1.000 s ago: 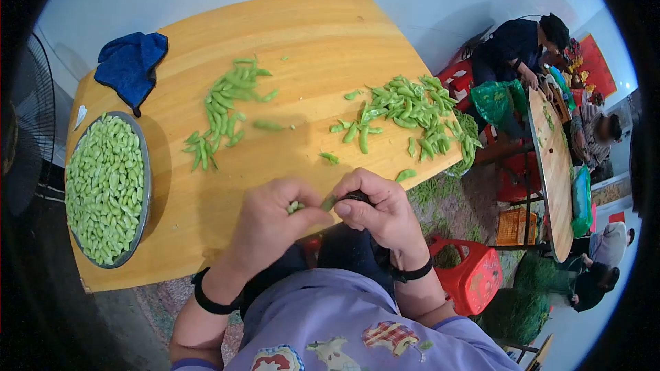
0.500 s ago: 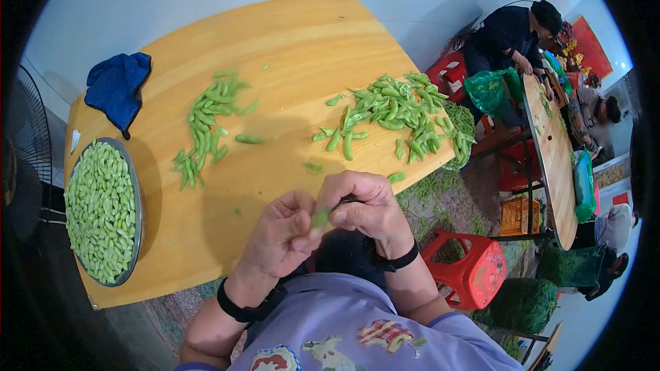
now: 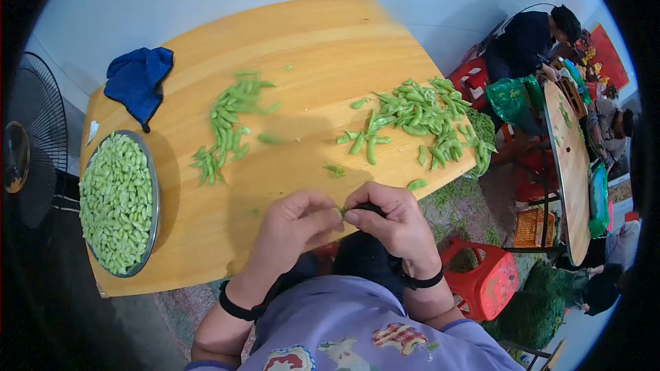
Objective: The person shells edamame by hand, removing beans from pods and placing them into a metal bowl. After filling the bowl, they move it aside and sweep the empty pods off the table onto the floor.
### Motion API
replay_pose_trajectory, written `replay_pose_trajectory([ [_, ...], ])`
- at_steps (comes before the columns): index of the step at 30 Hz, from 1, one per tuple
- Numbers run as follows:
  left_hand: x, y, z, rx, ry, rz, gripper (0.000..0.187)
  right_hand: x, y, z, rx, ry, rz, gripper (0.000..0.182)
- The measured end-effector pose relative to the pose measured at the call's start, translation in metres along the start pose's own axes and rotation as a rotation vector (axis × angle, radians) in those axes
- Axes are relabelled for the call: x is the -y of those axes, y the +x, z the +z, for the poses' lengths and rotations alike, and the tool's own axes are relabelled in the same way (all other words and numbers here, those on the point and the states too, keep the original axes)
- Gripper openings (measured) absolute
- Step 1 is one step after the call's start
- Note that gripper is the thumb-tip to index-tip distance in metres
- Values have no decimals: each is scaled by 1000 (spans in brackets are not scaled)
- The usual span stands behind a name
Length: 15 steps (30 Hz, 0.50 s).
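Note:
My left hand (image 3: 299,225) is closed in a pinch over the table's front edge. Its fingertips meet those of my right hand (image 3: 397,223), which is also closed. A sliver of an edamame pod (image 3: 343,212) shows between them, mostly hidden by the fingers. Curled inside my right hand is a small dark object (image 3: 372,208), whose kind I cannot make out. Ahead of the hands lie a loose heap of pods (image 3: 225,122) and a larger pile of pods (image 3: 412,111) to the right. A metal bowl (image 3: 155,196) full of shelled green beans stands at the left.
A blue cloth (image 3: 139,82) lies on the wooden table (image 3: 309,41), near a black fan (image 3: 34,130). A red stool (image 3: 489,282) stands right of me. Farther right, a person (image 3: 526,45) works at another table (image 3: 567,165); an orange crate (image 3: 533,228) sits below it.
The view has shifted, so the scene sits farther right. The green pod that showed plainly between my hands is now mostly covered by my fingertips.

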State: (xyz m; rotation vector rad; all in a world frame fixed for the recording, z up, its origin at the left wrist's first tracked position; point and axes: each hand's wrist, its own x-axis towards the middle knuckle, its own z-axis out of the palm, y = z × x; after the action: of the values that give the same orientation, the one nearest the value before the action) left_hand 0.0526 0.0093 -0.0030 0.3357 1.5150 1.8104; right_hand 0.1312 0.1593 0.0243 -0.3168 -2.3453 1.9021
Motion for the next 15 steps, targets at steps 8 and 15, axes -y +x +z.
replay_pose_trajectory([
  [8, 0, 3, -6, 34, 666, 255, 10, 4, 5, 5, -55, -315, -150, 9],
  [15, -28, 41, -50, -164, 268, -31, 12, -15, 35, -16, -370, -145, -78, 23],
])
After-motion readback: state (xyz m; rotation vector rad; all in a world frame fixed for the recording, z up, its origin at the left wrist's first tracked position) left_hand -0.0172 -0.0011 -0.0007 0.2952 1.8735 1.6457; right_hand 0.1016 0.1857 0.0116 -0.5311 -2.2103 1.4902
